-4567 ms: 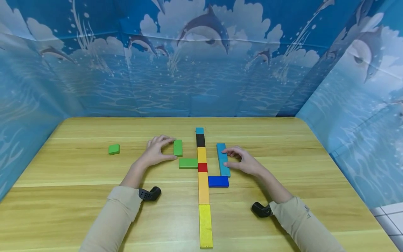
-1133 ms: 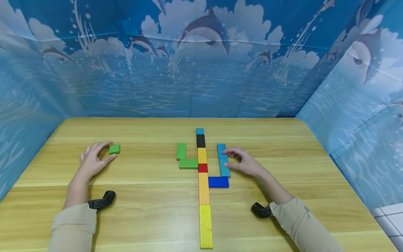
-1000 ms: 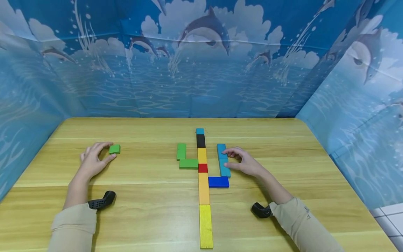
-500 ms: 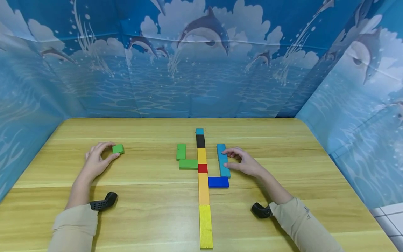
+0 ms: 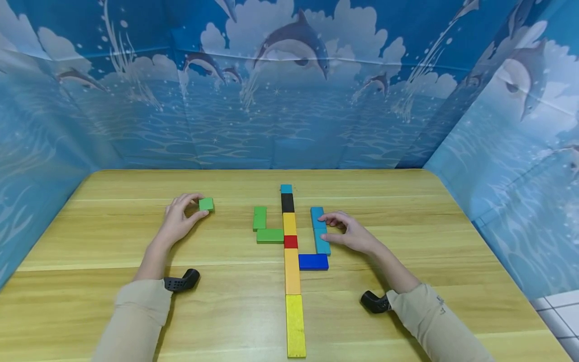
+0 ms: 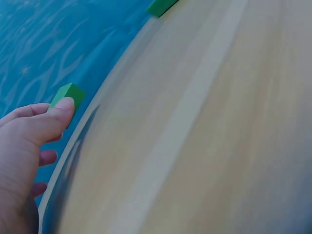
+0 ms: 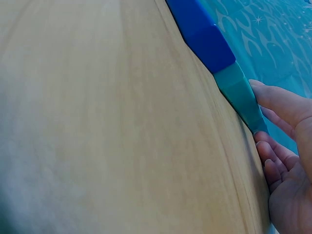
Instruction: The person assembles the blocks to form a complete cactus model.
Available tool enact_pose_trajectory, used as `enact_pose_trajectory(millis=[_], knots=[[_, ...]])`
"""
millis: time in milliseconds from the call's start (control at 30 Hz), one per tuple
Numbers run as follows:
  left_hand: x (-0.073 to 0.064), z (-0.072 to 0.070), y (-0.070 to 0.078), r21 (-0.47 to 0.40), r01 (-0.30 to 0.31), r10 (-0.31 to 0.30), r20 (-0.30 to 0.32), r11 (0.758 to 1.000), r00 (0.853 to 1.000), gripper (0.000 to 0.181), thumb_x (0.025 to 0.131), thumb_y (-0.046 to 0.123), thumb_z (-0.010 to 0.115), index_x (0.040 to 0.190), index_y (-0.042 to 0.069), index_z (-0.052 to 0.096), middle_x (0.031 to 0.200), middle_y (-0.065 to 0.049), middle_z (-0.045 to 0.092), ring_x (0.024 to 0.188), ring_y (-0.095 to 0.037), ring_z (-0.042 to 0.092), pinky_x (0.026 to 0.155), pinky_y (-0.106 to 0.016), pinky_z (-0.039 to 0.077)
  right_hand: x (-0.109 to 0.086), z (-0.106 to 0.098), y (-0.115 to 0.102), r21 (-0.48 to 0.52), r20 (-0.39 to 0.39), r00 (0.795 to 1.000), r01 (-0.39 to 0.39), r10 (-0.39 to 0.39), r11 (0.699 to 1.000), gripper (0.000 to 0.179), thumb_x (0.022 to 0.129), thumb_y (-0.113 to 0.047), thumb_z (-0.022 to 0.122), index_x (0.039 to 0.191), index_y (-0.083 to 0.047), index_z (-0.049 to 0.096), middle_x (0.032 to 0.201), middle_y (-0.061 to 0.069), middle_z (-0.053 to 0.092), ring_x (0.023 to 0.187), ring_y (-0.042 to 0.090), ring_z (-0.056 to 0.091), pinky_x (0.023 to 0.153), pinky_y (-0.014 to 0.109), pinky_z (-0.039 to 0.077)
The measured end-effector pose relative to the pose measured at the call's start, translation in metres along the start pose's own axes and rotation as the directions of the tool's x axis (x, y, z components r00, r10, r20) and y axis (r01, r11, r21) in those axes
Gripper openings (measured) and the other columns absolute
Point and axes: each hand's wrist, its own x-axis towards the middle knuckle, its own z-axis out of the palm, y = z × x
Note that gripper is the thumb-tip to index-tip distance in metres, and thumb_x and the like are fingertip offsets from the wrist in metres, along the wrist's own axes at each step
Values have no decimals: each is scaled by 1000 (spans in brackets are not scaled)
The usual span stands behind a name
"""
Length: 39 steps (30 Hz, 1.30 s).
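My left hand (image 5: 178,219) pinches a small green block (image 5: 206,204) between thumb and fingers. In the left wrist view that green block (image 6: 69,91) shows above the thumb tip, held off the table. To its right, two longer green blocks lie on the table: one upright in the view (image 5: 260,218), the other crosswise (image 5: 270,236). My right hand (image 5: 352,233) rests beside two light blue blocks laid end to end, its thumb on the nearer block (image 5: 322,245) and its fingertips on the farther block (image 5: 316,213). A dark blue block (image 5: 313,262) adjoins them.
A straight column runs down the middle of the table (image 5: 217,322): a light blue block (image 5: 286,188), a black block (image 5: 287,202), a yellow-orange block (image 5: 289,223), a red block (image 5: 291,242), a light orange block (image 5: 292,271) and a yellow block (image 5: 296,326). A dolphin-printed curtain (image 5: 289,125) surrounds the table.
The longer green block, at my left hand earlier, now lies against the crosswise one. My left hand has since picked up the small green block and carried it rightward. The right hand stays put.
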Motion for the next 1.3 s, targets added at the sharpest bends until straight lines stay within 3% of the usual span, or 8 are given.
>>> enact_pose_trajectory(millis=[233, 467, 600, 867, 1300], knots=[[23, 29, 24, -17, -23, 24, 44, 1000, 999, 39, 84, 18, 66, 119, 5, 54, 108, -15, 55, 101, -33, 45, 91, -55, 20, 0, 2, -4, -12, -11, 1000, 3, -3, 1000, 40, 82, -13, 68, 119, -5, 56, 107, 11, 51, 96, 26, 43, 80, 35, 37], [42, 52, 38, 9, -46, 45, 94, 999, 995, 38, 85, 20, 66, 118, 6, 55, 106, -13, 56, 101, -32, 45, 93, -56, 22, -7, 0, -36, -12, 2, 1000, 9, -9, 1000, 39, 83, -5, 66, 118, 5, 54, 105, 18, 51, 95, 33, 43, 81, 41, 38], [48, 62, 43, 19, -46, 44, 128, 999, 991, 37, 85, 21, 65, 118, 7, 56, 104, -12, 57, 100, -30, 46, 91, -53, 24, -3, 0, -18, -15, 6, 1000, 29, -29, 999, 40, 83, -11, 67, 119, 1, 54, 106, 14, 51, 94, 28, 43, 79, 35, 38], [54, 73, 52, 30, -52, 46, 162, 998, 986, 36, 86, 24, 64, 119, 9, 57, 106, -11, 57, 99, -29, 46, 93, -51, 24, 0, -1, 0, 9, 5, 1000, 11, -11, 1000, 41, 82, -18, 69, 120, -7, 56, 108, 9, 51, 97, 24, 43, 82, 33, 38], [54, 79, 54, 59, -56, 44, 190, 997, 981, 37, 88, 26, 62, 121, 11, 57, 113, -10, 54, 102, -29, 43, 93, -49, 23, -1, 0, -2, 7, -6, 1000, 21, -21, 1000, 41, 82, -14, 69, 120, -5, 56, 108, 11, 51, 96, 25, 43, 80, 35, 38]])
